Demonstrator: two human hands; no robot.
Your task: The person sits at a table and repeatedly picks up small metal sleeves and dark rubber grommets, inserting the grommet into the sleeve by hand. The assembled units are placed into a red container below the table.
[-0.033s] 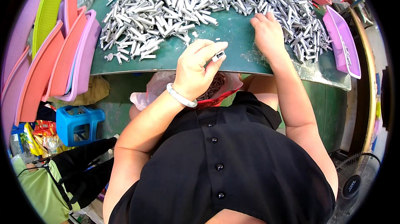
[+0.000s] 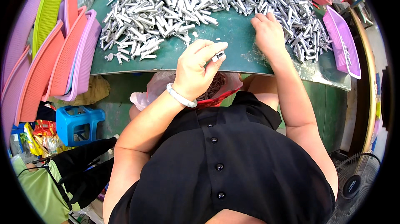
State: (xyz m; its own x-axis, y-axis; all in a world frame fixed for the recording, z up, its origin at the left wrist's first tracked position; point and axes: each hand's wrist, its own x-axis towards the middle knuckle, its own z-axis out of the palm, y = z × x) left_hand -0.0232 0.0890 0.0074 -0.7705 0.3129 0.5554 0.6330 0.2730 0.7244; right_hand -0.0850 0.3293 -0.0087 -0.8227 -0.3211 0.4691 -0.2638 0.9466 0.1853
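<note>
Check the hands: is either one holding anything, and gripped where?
Left hand pinches one short metal tube between thumb and fingertips, near its end. Right hand rests on the tube pile; whether it grips one cannot be told.

Crinkled red-and-yellow snack packets [image 2: 39, 138] lie on the floor left of the blue stool [image 2: 78, 124].

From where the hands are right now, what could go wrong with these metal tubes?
1. The left hand pinches one small metal tube by its fingertips over the table edge; a slip would likely drop it toward the red bag or the floor.
2. The right hand rests against the tube pile, whose right fringe lies close to the edge; a sweep may push tubes off.
</note>
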